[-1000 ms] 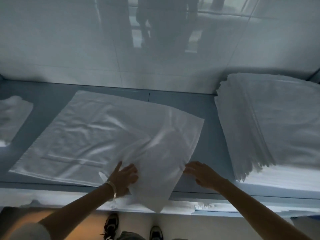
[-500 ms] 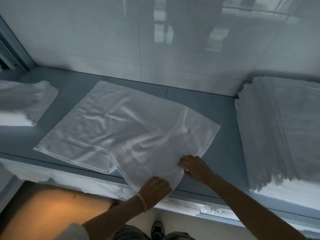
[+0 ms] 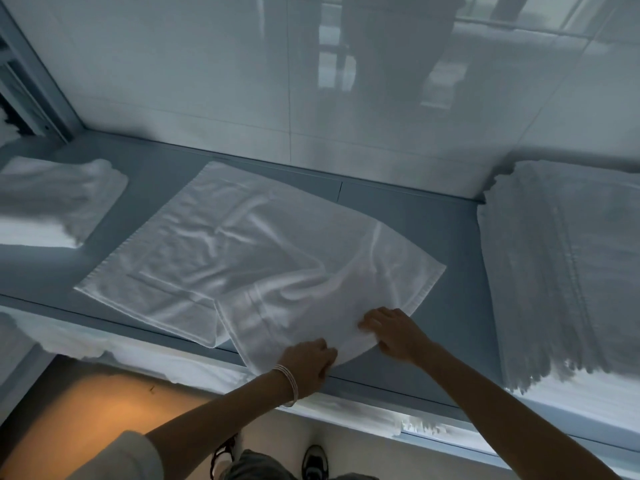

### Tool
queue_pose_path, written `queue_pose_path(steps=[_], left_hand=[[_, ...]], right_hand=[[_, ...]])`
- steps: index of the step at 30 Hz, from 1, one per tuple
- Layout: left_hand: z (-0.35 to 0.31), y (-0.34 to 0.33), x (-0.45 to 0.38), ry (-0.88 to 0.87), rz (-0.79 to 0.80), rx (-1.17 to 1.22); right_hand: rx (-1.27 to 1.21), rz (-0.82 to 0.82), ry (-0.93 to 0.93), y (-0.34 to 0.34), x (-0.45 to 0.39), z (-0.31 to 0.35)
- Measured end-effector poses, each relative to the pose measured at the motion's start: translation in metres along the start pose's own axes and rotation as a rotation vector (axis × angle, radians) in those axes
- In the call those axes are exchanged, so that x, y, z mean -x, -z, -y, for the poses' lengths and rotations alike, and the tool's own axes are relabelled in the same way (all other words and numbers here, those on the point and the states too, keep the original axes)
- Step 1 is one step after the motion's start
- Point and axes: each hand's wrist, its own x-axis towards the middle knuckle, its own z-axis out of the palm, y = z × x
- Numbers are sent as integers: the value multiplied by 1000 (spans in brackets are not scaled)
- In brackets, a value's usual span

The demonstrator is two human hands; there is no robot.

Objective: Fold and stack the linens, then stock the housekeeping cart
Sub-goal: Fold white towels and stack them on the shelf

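A small folded pile of white terry linens point(image 3: 59, 199) is sitting at the far left of the grey-blue table point(image 3: 450, 237), seemingly kept clear of the working space as the place for finished pieces. Just right of it, a thin white square cloth with a hemmed border point(image 3: 242, 251) is lying spread across the middle of the table, its near right corner hanging over the front edge, probably so it can be flattened before a fold. The person's left hand point(image 3: 308, 367), a thin white bangle point(image 3: 289, 384) on its wrist, is pinching that near corner with curled fingers at the table's lip. Just beside it, the right hand point(image 3: 391, 332) is gripping the cloth's near edge, knuckles bent and fabric bunching beneath them, apparently to hold the hem taut. At the far right, a tall stack of flat white cloths point(image 3: 561, 271) is waiting, well apart from the hands, likely the supply still to be folded. No housekeeping cart is identifiable in this view.
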Motion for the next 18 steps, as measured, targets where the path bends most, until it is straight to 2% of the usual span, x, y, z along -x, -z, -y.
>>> queue_pose_path(steps=[4,6,8,11,15,18], left_hand=[[9,37,-7,313,-170,698],[15,60,-5,335,-129,969],[19,81,0,365,-75,1173],[18,111,9,422,18,1514],[4,136,22,277,209,1888],[6,148,28,190,213,1945]], right_hand=[[114,-106,-92,11,-9,-16],[138,-132,-119,29,-16,-28],[62,-117,-161,54,-26,-48],[-99,-3,-159,102,-44,-75],[-173,-42,-85,173,-75,-87],[-62,-30,-213,213,-104,-80]])
